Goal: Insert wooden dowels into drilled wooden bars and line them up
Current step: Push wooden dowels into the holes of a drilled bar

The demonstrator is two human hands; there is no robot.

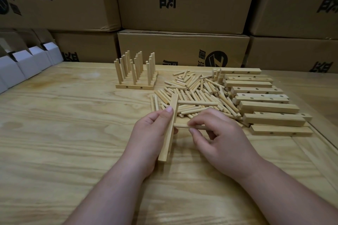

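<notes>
My left hand [152, 133] grips a drilled wooden bar [169, 140] held on edge, running away from me. One dowel [198, 103] sticks out sideways to the right from the bar's far end. My right hand [215, 133] pinches a second dowel [180, 125] with its left tip at the bar's middle. A heap of loose dowels [193, 89] lies just beyond the hands. Several bare drilled bars [263, 97] are stacked to the right of the heap. Finished bars with upright dowels [136, 73] stand in a row at the back.
The work happens on a pale wooden table [73, 133]. Stacked brown cardboard cartons [182, 5] wall off the back. Small white open boxes [23, 62] stand at the far left edge. A seam and raised strip in the table runs along the right side [321, 137].
</notes>
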